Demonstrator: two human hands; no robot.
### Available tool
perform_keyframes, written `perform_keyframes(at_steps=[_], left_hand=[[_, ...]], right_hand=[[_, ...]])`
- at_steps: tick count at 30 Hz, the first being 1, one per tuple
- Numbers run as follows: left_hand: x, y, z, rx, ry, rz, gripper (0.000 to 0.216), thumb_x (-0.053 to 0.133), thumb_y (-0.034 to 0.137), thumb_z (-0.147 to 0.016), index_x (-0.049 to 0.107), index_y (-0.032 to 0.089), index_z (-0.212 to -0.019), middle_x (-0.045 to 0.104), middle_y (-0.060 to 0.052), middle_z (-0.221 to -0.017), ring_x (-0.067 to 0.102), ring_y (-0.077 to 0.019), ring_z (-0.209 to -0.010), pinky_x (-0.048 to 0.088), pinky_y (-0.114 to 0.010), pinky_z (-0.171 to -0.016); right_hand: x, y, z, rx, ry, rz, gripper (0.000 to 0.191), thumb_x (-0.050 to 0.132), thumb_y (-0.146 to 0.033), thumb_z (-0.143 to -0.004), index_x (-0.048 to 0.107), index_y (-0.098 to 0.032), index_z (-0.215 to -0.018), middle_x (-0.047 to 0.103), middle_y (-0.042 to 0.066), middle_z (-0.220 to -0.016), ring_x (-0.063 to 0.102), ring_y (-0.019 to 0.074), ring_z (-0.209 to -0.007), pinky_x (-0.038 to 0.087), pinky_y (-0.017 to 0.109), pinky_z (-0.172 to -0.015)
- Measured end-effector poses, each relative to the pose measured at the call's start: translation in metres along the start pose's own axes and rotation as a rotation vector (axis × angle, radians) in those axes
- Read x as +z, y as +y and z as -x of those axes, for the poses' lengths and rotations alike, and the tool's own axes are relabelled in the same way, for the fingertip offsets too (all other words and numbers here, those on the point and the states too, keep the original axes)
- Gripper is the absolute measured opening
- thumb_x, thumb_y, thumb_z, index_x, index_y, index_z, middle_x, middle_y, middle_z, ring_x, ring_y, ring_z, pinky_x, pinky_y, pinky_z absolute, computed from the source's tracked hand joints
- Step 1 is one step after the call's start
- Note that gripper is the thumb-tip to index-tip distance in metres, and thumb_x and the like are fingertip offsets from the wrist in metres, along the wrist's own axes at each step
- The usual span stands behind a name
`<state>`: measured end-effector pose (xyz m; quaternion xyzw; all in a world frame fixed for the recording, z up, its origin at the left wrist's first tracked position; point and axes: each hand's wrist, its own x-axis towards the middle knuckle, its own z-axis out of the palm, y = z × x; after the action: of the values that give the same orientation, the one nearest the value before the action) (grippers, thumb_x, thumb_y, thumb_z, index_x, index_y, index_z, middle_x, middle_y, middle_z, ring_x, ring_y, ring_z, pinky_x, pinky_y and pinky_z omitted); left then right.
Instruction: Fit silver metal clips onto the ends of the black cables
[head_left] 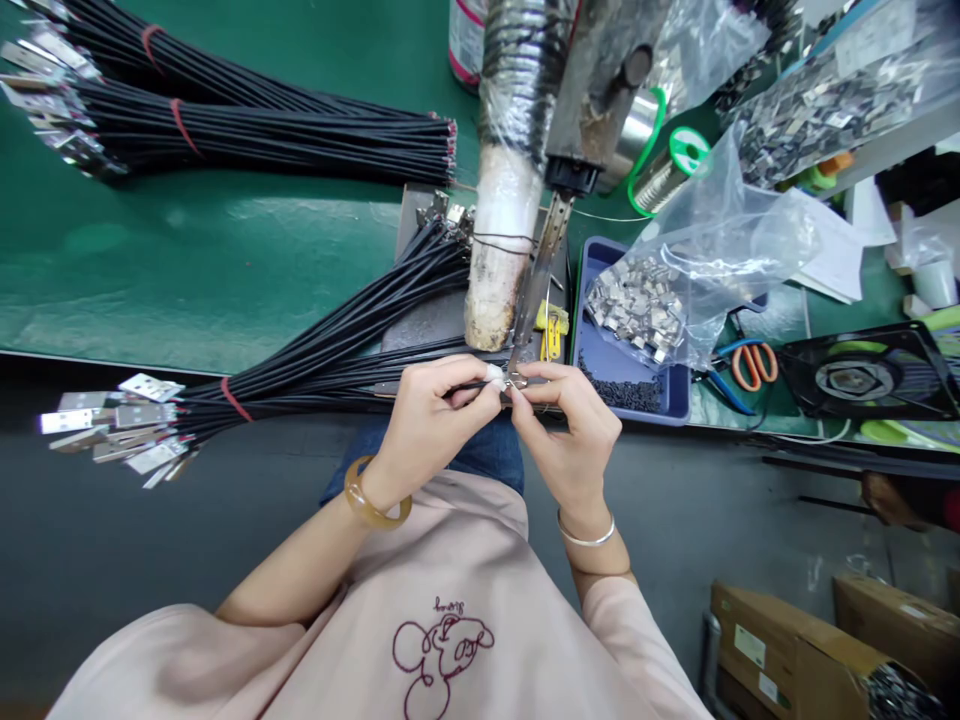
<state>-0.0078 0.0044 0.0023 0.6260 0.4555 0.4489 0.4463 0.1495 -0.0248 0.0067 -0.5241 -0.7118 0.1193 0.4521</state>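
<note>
My left hand is closed in a pinch on the end of a black cable, at the front edge of the bench. White wrapping covers one of its fingertips. My right hand pinches a small metal connector against that cable end, and the fingertips of both hands nearly meet. Straight above them a soldering iron points down, its tip close to the connector; whether they touch I cannot tell. To the left lies a bundle of black cables, tied with a red band, with metal USB plugs at its outer end.
A wrapped duct hangs beside the iron. On the right are a blue tray with a bag of metal connectors, solder spools, orange-handled pliers and a black fan. More tied cables lie at the back left.
</note>
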Motion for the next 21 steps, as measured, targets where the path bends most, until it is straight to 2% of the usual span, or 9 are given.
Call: perform_keyframes(at_steps=[5, 13, 19, 21], left_hand=[[-0.001, 0.002, -0.002, 0.014, 0.014, 0.010, 0.016, 0.061, 0.011, -0.082, 0.066, 0.015, -0.067, 0.042, 0.005, -0.059, 0.031, -0.0074, -0.053, 0.028, -0.023, -0.051], [0.000, -0.005, 0.000, -0.086, -0.079, 0.084, 0.015, 0.061, 0.015, -0.083, 0.068, 0.014, -0.069, 0.045, 0.004, -0.057, 0.033, -0.0072, -0.053, 0.027, -0.021, -0.049], [0.002, -0.006, 0.005, -0.160, -0.067, 0.146, 0.007, 0.065, 0.018, -0.084, 0.068, 0.014, -0.078, 0.061, 0.001, -0.064, 0.052, -0.0087, -0.057, 0.040, -0.019, -0.053], [0.001, -0.006, 0.006, -0.151, -0.041, 0.178, 0.006, 0.066, 0.019, -0.085, 0.068, 0.014, -0.082, 0.067, 0.000, -0.070, 0.058, -0.0093, -0.060, 0.045, -0.019, -0.057]], right_hand=[[-0.001, -0.004, -0.002, -0.044, 0.020, 0.017, 0.015, 0.068, -0.009, -0.087, 0.064, -0.023, -0.084, 0.076, 0.002, -0.097, 0.073, 0.0156, -0.090, 0.062, 0.031, -0.081], [-0.004, -0.003, 0.003, -0.085, -0.009, 0.101, 0.017, 0.067, -0.008, -0.087, 0.061, -0.023, -0.087, 0.077, 0.003, -0.097, 0.075, 0.0150, -0.088, 0.062, 0.028, -0.076], [0.002, -0.004, 0.010, -0.169, 0.086, 0.212, 0.023, 0.069, -0.003, -0.086, 0.061, -0.023, -0.094, 0.078, 0.005, -0.100, 0.075, 0.0142, -0.090, 0.062, 0.026, -0.079], [0.004, -0.005, 0.012, -0.126, 0.103, 0.163, 0.021, 0.070, -0.004, -0.086, 0.063, -0.023, -0.093, 0.078, 0.004, -0.100, 0.076, 0.0142, -0.090, 0.063, 0.025, -0.078]])
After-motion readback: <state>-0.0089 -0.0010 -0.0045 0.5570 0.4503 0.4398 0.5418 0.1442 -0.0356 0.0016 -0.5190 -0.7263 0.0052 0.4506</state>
